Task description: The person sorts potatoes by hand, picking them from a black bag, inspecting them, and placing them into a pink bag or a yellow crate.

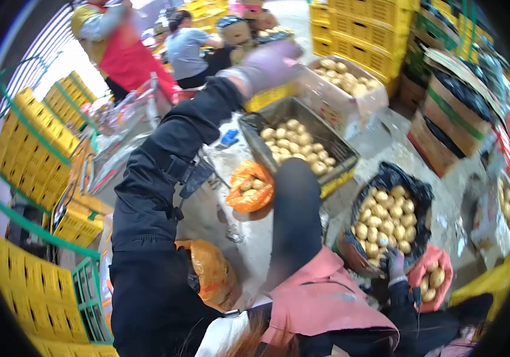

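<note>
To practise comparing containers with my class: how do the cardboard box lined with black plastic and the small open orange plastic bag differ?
The black-lined cardboard box is large, with its dark lining spread over the rim, while the small orange plastic bag is low and crumpled. The box holds many pale yellow potatoes; the bag shows only a few. Both sit open on the grey floor.

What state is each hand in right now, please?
Left hand: blurred, grip cannot be told.
Right hand: at potatoes in black plastic, grip cannot be told.
</note>
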Demonstrator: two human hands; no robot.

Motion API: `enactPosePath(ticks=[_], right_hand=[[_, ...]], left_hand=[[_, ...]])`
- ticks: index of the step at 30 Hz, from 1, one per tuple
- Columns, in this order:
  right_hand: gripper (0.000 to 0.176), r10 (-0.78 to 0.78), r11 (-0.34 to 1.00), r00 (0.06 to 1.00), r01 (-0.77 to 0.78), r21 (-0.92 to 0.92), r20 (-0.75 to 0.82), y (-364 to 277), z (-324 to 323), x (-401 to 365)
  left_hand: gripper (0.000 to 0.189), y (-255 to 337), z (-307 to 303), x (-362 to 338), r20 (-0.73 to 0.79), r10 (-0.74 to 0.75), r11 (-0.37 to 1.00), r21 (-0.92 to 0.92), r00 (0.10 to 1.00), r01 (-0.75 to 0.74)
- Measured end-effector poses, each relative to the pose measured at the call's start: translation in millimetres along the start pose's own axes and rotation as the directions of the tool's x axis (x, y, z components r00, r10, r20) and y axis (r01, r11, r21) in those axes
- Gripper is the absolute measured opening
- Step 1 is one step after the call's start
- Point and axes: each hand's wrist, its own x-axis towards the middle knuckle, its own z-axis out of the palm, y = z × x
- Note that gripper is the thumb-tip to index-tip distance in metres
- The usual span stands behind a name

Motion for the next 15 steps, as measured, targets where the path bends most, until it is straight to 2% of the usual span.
enactPosePath(ticks=[1, 3, 5, 6, 7, 8, 10, 11, 12, 13, 15], right_hand=[[0.03, -0.016, 0.999, 1.0, 0.017, -0.038, 0.006, 6, -5, 3], [0.029, -0.033, 0.999, 0.998, 0.035, -0.026, 0.051, 10, -4, -11], [0.027, 0.021, 0.994, 0.994, -0.032, 0.107, 0.103, -2, 2, -30], [0.03, -0.065, 0.989, 0.996, 0.072, -0.128, 0.063, 14, -1, -24], [0.033, -0.154, 0.916, 0.987, 0.163, -0.366, 0.053, 22, 0, -10], [0.033, -0.179, 0.918, 0.984, 0.177, -0.355, 0.027, 17, -3, -3], [0.036, -0.223, 0.854, 0.972, 0.229, -0.466, 0.07, 13, 0, -11], [0.038, -0.23, 0.818, 0.969, 0.245, -0.52, 0.095, 9, 6, -25], [0.041, -0.159, 0.782, 0.987, 0.135, -0.609, 0.015, -31, 28, -62], [0.04, -0.215, 0.777, 0.976, 0.187, -0.601, 0.025, -27, 29, -63], [0.041, -0.129, 0.81, 0.991, 0.127, -0.572, 0.037, -50, 32, -88]], left_hand=[[0.045, 63, 12, 8, 0.253, 0.06, 0.989, 0.113, 0.966, -0.091], [0.039, 154, 57, 19, 0.453, 0.18, 0.945, 0.165, 0.873, -0.281], [0.033, 244, 71, 19, 0.546, 0.336, 0.877, 0.114, 0.767, -0.466], [0.03, 284, 72, 19, 0.56, 0.493, 0.8, 0.008, 0.665, -0.6], [0.027, 313, 51, 9, 0.6, 0.677, 0.701, -0.35, 0.427, -0.622], [0.027, 332, 41, -8, 0.525, 0.783, 0.586, -0.441, 0.334, -0.68], [0.028, 343, 22, -27, 0.424, 0.878, 0.441, -0.53, 0.224, -0.725], [0.028, 342, 17, -34, 0.403, 0.895, 0.405, -0.554, 0.191, -0.728], [0.029, 341, 14, -41, 0.39, 0.905, 0.383, -0.571, 0.17, -0.726], [0.029, 340, 13, -44, 0.383, 0.911, 0.368, -0.59, 0.152, -0.719], [0.03, 342, 14, -53, 0.368, 0.922, 0.339, -0.612, 0.122, -0.714]])
